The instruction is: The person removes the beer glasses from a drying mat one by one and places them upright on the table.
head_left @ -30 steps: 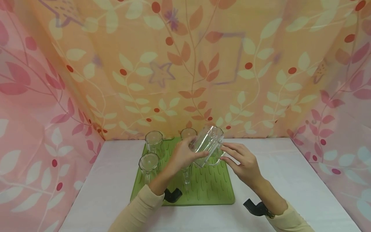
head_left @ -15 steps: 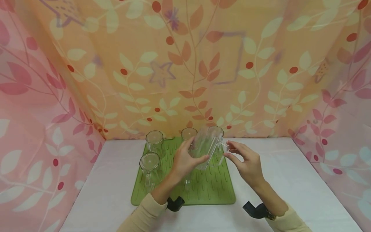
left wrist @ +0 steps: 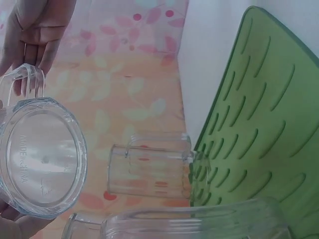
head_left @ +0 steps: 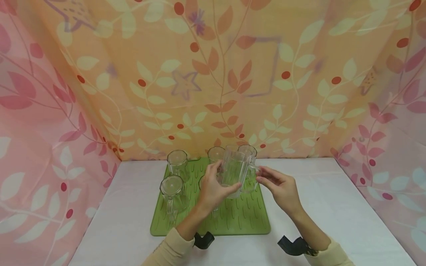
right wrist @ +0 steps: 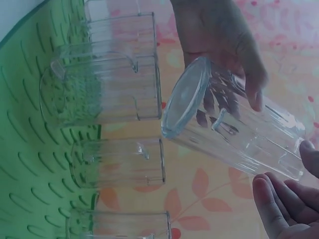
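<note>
A clear glass mug (head_left: 233, 171) is held tilted over the green mat, its handle towards the right. My left hand (head_left: 213, 188) grips the mug's body, with the thumb across the near side. At the handle, my right hand (head_left: 279, 186) pinches with thumb and fingers. The left wrist view looks straight at the mug's round base (left wrist: 45, 154), which has raised lettering. Seen from the right wrist, the left hand (right wrist: 219, 35) wraps the glass from above, while the right hand's fingers (right wrist: 269, 204) are close beside the other end.
Several similar glass mugs stand on the ridged green mat (head_left: 239, 221): a back-left mug (head_left: 177, 159), a front-left mug (head_left: 172, 186), a back-middle mug (head_left: 216, 152), and others partly hidden behind the left hand and held mug. The mat lies on a white table (head_left: 306, 229) before patterned curtains.
The held mug has turned more upright, and its handle has swung up towards the right hand. The right hand's fingers, spread earlier, have drawn together on the handle. The standing mugs have not moved.
</note>
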The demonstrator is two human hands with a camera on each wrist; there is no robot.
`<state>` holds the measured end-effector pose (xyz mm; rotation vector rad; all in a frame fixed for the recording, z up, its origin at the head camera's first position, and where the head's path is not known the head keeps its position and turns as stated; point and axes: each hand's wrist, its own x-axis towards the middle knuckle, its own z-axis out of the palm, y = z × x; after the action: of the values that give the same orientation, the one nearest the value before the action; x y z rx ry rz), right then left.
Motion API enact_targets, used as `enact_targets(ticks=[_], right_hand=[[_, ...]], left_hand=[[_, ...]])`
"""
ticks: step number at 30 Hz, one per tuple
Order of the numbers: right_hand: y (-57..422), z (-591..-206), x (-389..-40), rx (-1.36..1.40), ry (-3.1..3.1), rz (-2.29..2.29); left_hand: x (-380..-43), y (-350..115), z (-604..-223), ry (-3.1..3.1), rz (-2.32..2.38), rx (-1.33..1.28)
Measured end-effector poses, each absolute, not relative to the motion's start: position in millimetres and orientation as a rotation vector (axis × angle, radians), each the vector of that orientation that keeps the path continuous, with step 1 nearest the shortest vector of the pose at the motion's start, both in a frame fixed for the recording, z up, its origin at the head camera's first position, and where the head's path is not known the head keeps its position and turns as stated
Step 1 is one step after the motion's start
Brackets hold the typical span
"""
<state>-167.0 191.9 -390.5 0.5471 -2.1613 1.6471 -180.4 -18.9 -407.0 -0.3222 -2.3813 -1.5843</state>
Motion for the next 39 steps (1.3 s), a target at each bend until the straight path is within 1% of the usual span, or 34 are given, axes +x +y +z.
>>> enact_targets(ticks=[6,14,22,39], right_hand=[[192,-389,-166,0.516,-2.195,1.782],[193,-387,-165,0.420,-2.283,1.784],[194,-385,-165,0.351,-2.376,1.804],[193,-383,-164,0.352,-2.316,1.734]], left_hand=[[-178,-16,-412,-2.335,-1.524,-0.339],[-175,-12,-417,-2.280,-1.420,-0.344],[-174,-9,-422,-2.265,-1.460,-0.364],[-170,-7,-417,-2.337,-1.396,-0.370]])
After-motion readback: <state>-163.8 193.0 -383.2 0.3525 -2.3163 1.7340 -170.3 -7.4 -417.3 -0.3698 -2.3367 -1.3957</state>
